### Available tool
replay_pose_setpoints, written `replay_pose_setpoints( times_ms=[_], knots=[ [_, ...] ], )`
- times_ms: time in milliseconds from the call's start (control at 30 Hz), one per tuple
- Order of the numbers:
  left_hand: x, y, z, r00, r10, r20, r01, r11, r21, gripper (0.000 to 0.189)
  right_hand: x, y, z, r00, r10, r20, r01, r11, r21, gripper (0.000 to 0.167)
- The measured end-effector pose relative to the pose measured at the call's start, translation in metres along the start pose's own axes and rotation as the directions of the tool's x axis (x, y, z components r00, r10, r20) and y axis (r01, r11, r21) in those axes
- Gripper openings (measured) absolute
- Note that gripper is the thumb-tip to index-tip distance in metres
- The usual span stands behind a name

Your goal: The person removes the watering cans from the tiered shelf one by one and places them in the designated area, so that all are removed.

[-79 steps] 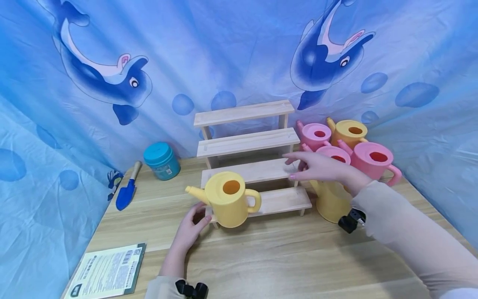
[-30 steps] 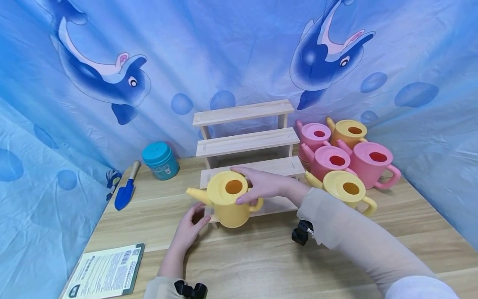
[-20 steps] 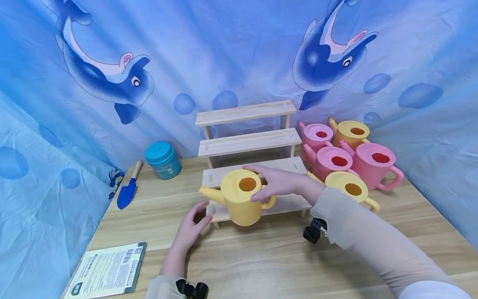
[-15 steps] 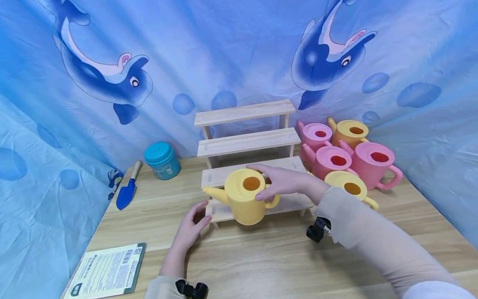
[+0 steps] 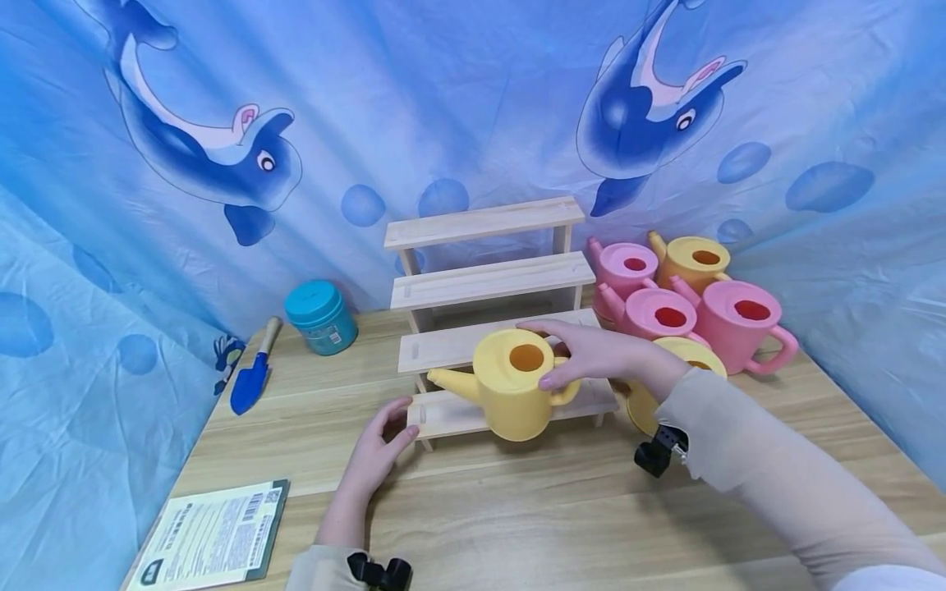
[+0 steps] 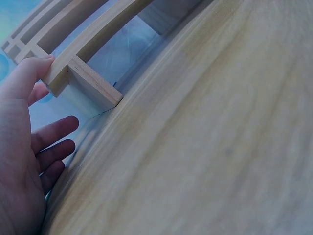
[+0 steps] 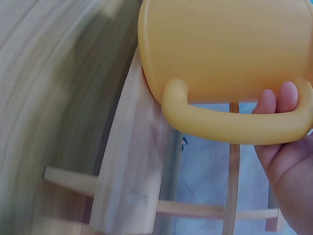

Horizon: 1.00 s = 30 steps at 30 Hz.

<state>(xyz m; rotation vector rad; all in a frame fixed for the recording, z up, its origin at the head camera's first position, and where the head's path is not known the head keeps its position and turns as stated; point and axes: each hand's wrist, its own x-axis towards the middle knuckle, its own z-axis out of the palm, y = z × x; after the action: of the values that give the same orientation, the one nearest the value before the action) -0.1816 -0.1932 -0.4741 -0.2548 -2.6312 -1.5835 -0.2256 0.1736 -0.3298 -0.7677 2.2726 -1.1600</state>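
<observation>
A pale yellow watering can [image 5: 510, 394] stands over the lowest step of a four-tier wooden plant stand [image 5: 488, 281], its spout to the left. My right hand [image 5: 602, 355] holds the can near the top of its handle; in the right wrist view, fingers reach through the loop of the handle [image 7: 234, 126]. At the stand's left end, my left hand [image 5: 375, 451] pinches the tip of the lowest step [image 6: 61, 73], as the left wrist view shows, with the other fingers loosely bent below it.
To the right cluster pink watering cans [image 5: 739, 320], an orange-yellow one [image 5: 693, 256] and another pale yellow one [image 5: 643, 406], partly behind my right arm. On the left are a teal jar [image 5: 320, 316], a blue trowel [image 5: 251, 382] and a printed packet [image 5: 210, 533]. A dolphin-print curtain [image 5: 480, 98] hangs behind.
My right hand has come from the right, taken hold of the yellow watering can and moved it rightward along the lowest step. My left hand has stayed at the stand's left end.
</observation>
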Motion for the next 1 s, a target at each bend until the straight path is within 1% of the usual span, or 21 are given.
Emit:
replay_pose_setpoints(
  times_ms=[200, 333, 433, 567, 733, 900, 1000],
  knots=[
    [0.001, -0.001, 0.000, 1.000, 0.008, -0.003, -0.008, 1.000, -0.006, 0.048, -0.010, 0.006, -0.006, 1.000, -0.018, -0.022, 0.018, 1.000, 0.001, 0.086],
    [0.000, 0.000, 0.000, 1.000, 0.010, -0.009, -0.010, 1.000, -0.006, 0.048, -0.011, 0.008, -0.006, 0.998, -0.056, -0.014, 0.056, 0.998, 0.016, 0.092],
    [-0.001, 0.000, 0.000, 1.000, 0.008, -0.015, -0.008, 1.000, -0.003, 0.047, -0.009, 0.010, -0.004, 0.995, -0.095, -0.026, 0.095, 0.995, -0.012, 0.096],
    [0.000, 0.000, 0.001, 1.000, -0.002, -0.011, 0.002, 1.000, 0.011, 0.046, -0.006, 0.013, -0.002, 0.987, -0.130, -0.098, 0.122, 0.989, -0.085, 0.096],
    [0.001, 0.001, 0.002, 1.000, -0.021, 0.003, 0.021, 1.000, -0.004, 0.047, -0.007, 0.015, -0.002, 0.967, -0.160, -0.200, 0.132, 0.981, -0.144, 0.090],
    [0.001, 0.001, 0.001, 1.000, -0.024, 0.002, 0.024, 1.000, 0.000, 0.046, -0.009, 0.014, -0.002, 0.950, -0.169, -0.263, 0.134, 0.980, -0.144, 0.085],
    [0.000, 0.000, 0.000, 1.000, -0.009, -0.008, 0.010, 1.000, 0.008, 0.046, -0.012, 0.012, -0.003, 0.938, -0.176, -0.299, 0.144, 0.982, -0.126, 0.084]
  ],
)
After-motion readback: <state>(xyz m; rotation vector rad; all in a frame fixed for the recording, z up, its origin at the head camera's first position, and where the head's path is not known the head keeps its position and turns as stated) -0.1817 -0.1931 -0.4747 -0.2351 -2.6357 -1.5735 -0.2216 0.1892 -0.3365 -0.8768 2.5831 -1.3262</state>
